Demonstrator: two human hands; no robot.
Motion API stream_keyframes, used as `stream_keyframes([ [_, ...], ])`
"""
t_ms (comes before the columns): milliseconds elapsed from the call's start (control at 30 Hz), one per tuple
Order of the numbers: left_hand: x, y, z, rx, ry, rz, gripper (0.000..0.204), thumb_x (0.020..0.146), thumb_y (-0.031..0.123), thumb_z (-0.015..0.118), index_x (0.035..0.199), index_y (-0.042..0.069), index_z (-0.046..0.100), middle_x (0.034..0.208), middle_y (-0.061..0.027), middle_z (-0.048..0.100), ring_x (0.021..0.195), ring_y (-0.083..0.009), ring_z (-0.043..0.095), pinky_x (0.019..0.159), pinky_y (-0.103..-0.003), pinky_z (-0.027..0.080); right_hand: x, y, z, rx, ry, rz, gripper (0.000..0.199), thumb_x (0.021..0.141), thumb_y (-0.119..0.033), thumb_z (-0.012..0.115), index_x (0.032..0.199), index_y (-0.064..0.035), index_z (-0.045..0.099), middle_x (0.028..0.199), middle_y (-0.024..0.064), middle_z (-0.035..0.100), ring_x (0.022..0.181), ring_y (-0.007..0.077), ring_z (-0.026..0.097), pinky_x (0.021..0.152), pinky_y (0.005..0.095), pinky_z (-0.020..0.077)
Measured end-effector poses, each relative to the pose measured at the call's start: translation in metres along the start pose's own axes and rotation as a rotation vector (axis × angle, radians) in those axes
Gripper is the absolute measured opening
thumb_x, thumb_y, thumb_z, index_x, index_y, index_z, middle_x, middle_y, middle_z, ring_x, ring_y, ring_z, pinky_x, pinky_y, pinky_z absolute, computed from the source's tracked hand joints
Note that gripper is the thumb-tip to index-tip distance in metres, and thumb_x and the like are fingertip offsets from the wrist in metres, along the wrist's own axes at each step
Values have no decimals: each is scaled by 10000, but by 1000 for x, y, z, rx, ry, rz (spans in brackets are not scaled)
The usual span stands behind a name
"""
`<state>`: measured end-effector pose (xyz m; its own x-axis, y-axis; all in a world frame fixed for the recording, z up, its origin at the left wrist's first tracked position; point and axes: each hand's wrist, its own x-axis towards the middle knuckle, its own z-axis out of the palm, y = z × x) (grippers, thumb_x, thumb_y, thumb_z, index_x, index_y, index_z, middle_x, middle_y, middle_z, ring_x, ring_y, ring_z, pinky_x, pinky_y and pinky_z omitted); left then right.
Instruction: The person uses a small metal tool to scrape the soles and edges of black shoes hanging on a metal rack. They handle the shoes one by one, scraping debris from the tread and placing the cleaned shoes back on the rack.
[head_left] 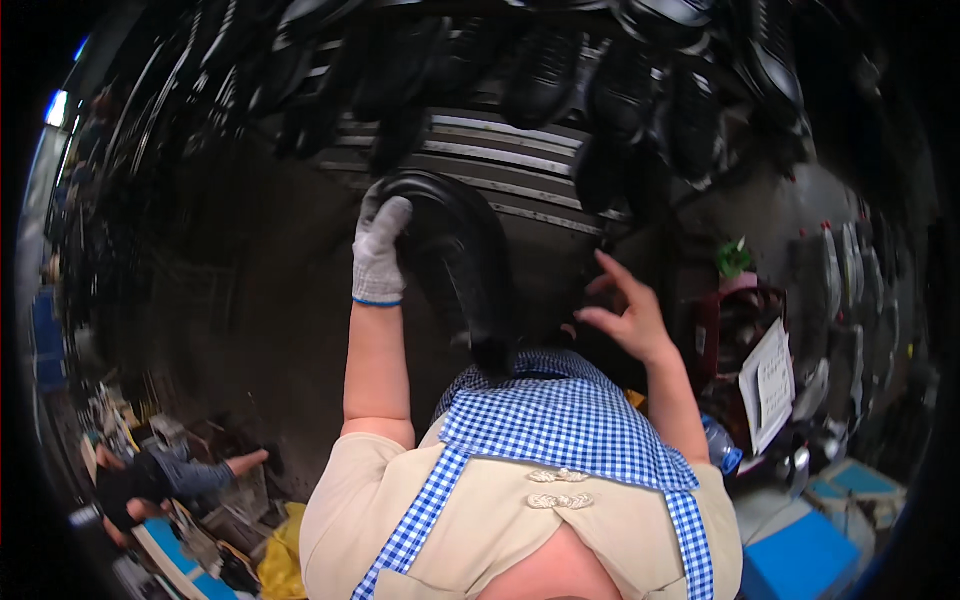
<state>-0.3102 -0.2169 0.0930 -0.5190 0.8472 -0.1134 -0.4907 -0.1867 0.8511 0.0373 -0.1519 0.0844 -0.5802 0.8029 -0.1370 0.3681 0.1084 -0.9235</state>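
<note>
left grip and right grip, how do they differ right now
The left grip wears a whitish glove with a blue edge; the right grip is bare. The left grip holds a black shoe, while the right grip is open, with nothing visible in it. Both extend from bare forearms.

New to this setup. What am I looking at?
No machine: a person works by hand. The single picture comes from a wide fisheye camera on their head, looking down, so edges bend and their checked apron shows below. The gloved left hand grips a long, curved black piece, probably footwear; the bare right hand is open, seemingly holding nothing. Ahead, dark shoes sit on a slatted rack. To the right is a dark red crate with papers beside it.
</note>
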Motion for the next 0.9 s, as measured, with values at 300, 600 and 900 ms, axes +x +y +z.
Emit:
stream_keyframes([
  [300,-68,-63,-98,-401,419,-503,584,1001,555,435,1352,107,566,1334,-118,612,1228,-322,573,1031,-520,484,37,-39,81,348,-234,-121,1115,689,-404,906,1564,-148,263,1385,164,477,1260,286,526,1031,357,429],
  [600,-135,-45,-96,-569,343,-658,532,1039,427,424,1398,43,507,1394,-172,552,1264,-324,549,1077,-480,466,43,-74,127,150,-236,-211,1034,705,-379,897,1509,-103,308,1372,143,487,1258,274,532,1022,374,463],
  [900,-172,-69,-169,-750,326,-666,540,1025,397,466,1417,27,494,1447,-179,511,1328,-349,494,1145,-468,387,66,-70,129,373,-515,120,980,774,-287,837,1544,-92,264,1333,146,514,1144,231,587,998,366,475],
])
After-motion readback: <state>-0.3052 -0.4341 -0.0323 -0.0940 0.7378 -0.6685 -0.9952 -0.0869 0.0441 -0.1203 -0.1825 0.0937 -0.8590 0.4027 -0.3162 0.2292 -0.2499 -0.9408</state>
